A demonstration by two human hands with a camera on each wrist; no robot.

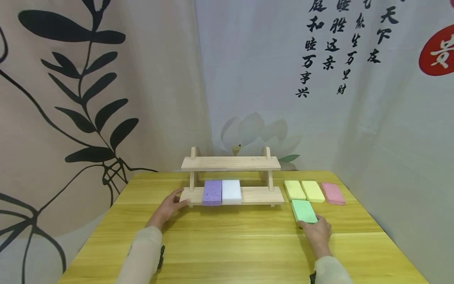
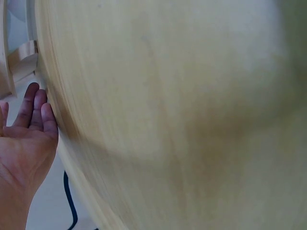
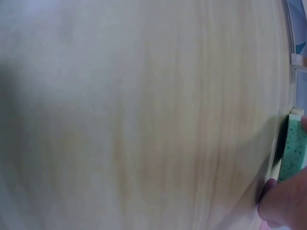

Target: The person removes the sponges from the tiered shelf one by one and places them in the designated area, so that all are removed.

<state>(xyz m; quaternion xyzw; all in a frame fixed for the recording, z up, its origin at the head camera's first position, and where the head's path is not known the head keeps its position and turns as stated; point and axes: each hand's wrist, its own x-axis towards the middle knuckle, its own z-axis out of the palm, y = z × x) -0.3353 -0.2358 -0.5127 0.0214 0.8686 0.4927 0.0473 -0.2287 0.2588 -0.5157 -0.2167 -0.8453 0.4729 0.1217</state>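
A two-tier wooden shelf rack (image 1: pixel 230 163) stands at the back middle of the table. My left hand (image 1: pixel 169 208) is at the left end of its lower board (image 1: pixel 260 196), fingertips right at the edge. Those fingers look fairly straight in the left wrist view. On that board a purple sponge (image 1: pixel 212 193) and a white sponge (image 1: pixel 231 192) stand side by side. To the right of the rack, my right hand (image 1: pixel 317 232) grips a green sponge (image 1: pixel 304 211) by its near end. The right wrist view shows its pitted side (image 3: pixel 293 148) at the right edge.
Behind the green sponge lie two pale yellow sponges (image 1: pixel 294 190) and a pink sponge (image 1: pixel 332 193) in a row. The wood-grain table (image 1: pixel 234 244) spreads before the rack. Printed curtains (image 1: pixel 248 59) hang close behind and to the right.
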